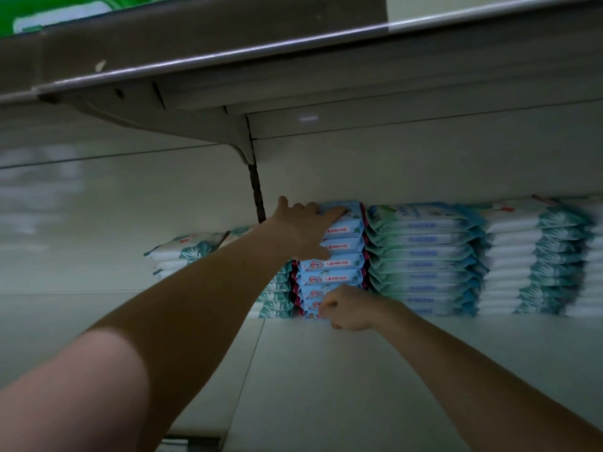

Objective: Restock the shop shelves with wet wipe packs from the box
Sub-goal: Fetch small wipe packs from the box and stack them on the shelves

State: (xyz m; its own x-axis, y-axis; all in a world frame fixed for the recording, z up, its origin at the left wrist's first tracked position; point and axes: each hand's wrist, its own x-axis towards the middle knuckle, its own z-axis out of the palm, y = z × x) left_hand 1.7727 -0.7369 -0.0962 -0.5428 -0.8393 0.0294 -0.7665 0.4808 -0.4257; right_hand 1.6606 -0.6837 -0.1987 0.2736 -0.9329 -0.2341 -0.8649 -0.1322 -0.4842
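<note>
A tall stack of blue wet wipe packs (339, 275) stands at the back of the white shelf (326, 370). My left hand (303, 230) lies on top of the stack, fingers stretched over the top pack (349, 210) and thumb raised. My right hand (349, 309) is curled into a loose fist against the lowest packs of the same stack, at the shelf surface. Whether it pinches a pack edge is hidden by the knuckles. The box is out of view.
A stack of teal-edged packs (424, 259) stands right of the blue one, then white-and-teal packs (528, 259) further right. Lower white-and-teal packs (182, 252) lie to the left. The upper shelf (228, 57) hangs overhead. A slotted upright (256, 194) runs down the back wall.
</note>
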